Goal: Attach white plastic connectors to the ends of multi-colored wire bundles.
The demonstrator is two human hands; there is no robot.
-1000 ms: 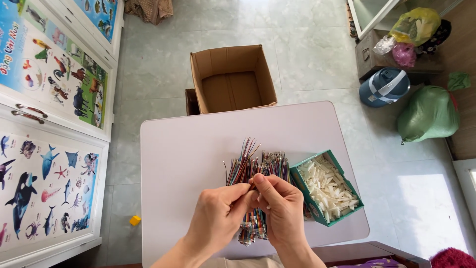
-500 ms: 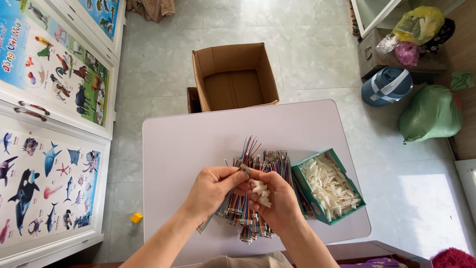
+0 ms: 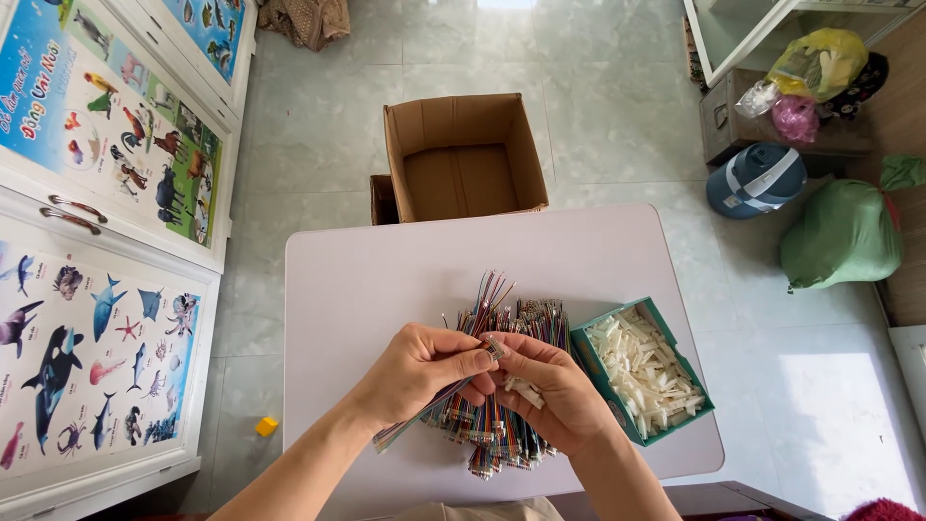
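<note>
Both hands (image 3: 497,371) now pinch one ribbon cable (image 3: 439,405).

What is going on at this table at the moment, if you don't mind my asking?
A person sits at a pale table, both hands raised over a pile of multicoloured wire bundles. The left hand pinches a thin strip of coloured wires, while the right hand holds small white connector pieces against its end. A green tray of white connectors sits to the right, and an open cardboard box stands on the floor beyond.
</note>
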